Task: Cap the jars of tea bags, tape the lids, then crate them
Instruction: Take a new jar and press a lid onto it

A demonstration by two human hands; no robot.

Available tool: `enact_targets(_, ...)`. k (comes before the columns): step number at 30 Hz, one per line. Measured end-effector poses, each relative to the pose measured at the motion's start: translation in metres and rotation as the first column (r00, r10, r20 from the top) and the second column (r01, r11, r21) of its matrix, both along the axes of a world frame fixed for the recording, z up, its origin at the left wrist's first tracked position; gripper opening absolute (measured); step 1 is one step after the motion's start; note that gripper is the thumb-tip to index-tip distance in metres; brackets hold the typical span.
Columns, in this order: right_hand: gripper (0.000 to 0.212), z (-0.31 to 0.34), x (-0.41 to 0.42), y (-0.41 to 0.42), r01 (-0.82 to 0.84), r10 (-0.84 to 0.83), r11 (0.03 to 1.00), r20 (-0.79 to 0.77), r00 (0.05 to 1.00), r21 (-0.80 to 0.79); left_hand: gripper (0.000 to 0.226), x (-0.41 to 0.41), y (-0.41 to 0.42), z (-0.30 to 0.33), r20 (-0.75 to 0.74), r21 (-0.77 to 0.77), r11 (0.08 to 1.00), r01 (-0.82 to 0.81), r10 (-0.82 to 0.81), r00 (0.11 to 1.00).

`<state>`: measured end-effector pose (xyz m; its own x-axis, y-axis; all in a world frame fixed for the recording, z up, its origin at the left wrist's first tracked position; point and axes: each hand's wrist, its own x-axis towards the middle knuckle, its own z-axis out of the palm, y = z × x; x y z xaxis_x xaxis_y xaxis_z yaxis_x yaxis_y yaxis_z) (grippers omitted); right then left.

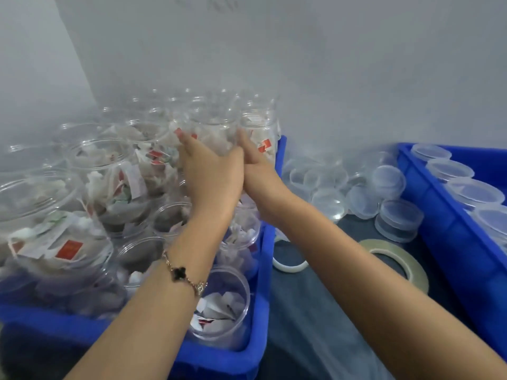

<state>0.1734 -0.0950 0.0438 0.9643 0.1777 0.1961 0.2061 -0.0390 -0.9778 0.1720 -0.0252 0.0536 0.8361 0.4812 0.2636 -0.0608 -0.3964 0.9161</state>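
1. Nearest the camera, 1 open jar [219, 305] is standing in the front right corner of the left crate [260, 275], showing white tea bags with red tags inside.
2. On the dark worktop [315, 325] just right of that crate, 2 tape rolls are lying flat: a wide one [395, 260] and a thin white one [290, 263].
3. Both arms are reaching forward over the crate. The left hand [208, 171] and right hand [255, 157] are curling round the sides of 1 raised jar [211, 127], cupping it low on its body, heels of the palms almost touching.
4. That held jar is clear plastic, uncapped, wide-mouthed with a threaded neck, packed with pale tea bags and red tags. It is sitting above the uncapped jars at the back of the crate.
5. It is probably handling light and fairly stiff, though thin walls may be flexing under a hard squeeze. The smooth plastic is looking slippery, so holding the body on 2 opposite sides below the neck seems safest, leaving the rim free for a lid.
6. Farther right, loose clear lids [356, 187] are lying piled on the worktop against the wall.
7. The right crate [450, 237] is holding a row of capped jars [452, 176].
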Motion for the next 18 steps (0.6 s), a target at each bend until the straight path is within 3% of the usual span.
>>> enact_targets(4,0.066,0.0,-0.042,-0.042,0.217,-0.227,0.971,0.095,0.969,0.103,0.084,-0.039,-0.049,0.006,0.187,-0.083,0.987,0.139,-0.121,0.975)
enact_targets(6,0.065,-0.009,-0.068,-0.064,0.326,-0.344,0.933,0.113,0.932,0.153,0.093,-0.057,-0.077,-0.002,0.173,-0.167,0.965,0.201,-0.172,0.97)
enact_targets(10,0.065,-0.044,-0.119,-0.1,0.476,-0.48,0.877,0.114,0.87,0.064,0.103,-0.084,-0.123,-0.043,-0.086,-0.315,0.922,0.227,-0.266,0.96)
enact_targets(18,0.059,-0.124,-0.141,-0.145,0.51,-0.515,0.857,-0.129,0.847,-0.074,0.09,-0.097,-0.157,-0.121,-0.372,-0.235,0.93,0.281,-0.353,0.858)
